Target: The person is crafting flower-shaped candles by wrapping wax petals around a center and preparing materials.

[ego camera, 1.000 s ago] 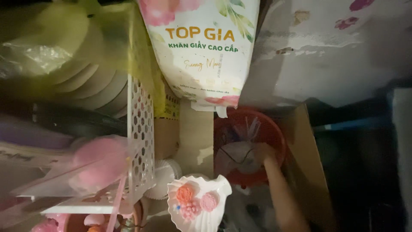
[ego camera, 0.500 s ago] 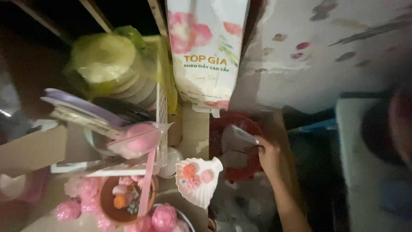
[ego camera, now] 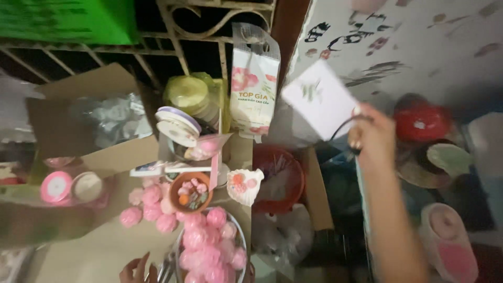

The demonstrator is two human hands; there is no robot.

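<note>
The right hand (ego camera: 369, 137) is raised above the red basket (ego camera: 277, 178), fingers pinched together on one white paper sheet (ego camera: 320, 99): thin, light and floppy, it looks best held by an edge or corner. The left hand (ego camera: 135, 270) lies open, empty, beside one bowl of pink flowers (ego camera: 209, 249) on the table (ego camera: 99, 246).
</note>
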